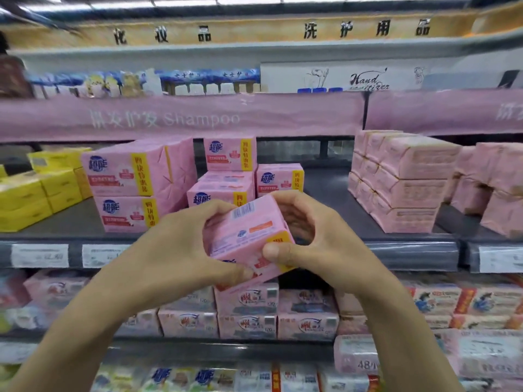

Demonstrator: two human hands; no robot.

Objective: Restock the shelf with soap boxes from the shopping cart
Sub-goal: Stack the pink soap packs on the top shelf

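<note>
Far left on the shelf point(328, 193): yellow boxes point(42, 190). Next to them, a two-high stack of pink soap boxes point(133, 182), fronts facing out. Then the middle stack point(226, 179), lower on its right side.

Centre, in front of the shelf edge and off the shelf: held soap box point(249, 236), tilted, barcode face turned up. Its long axis looks to run across between the hands, though the tilt makes that uncertain.
- left grip point(181, 247): fingers curled round the box's left end, thumb underneath.
- right grip point(319, 241): thumb pinching the near right corner, fingers wrapped behind.

The bare stretch of shelf lies beyond the box and a little right, so the right grip is nearer to it. The box probably needs levelling and turning front-out before it goes in.

Right: pale pink packs point(402, 179) close off the gap. The pink header strip point(181, 117) leaves limited headroom. No shopping cart in view.
</note>
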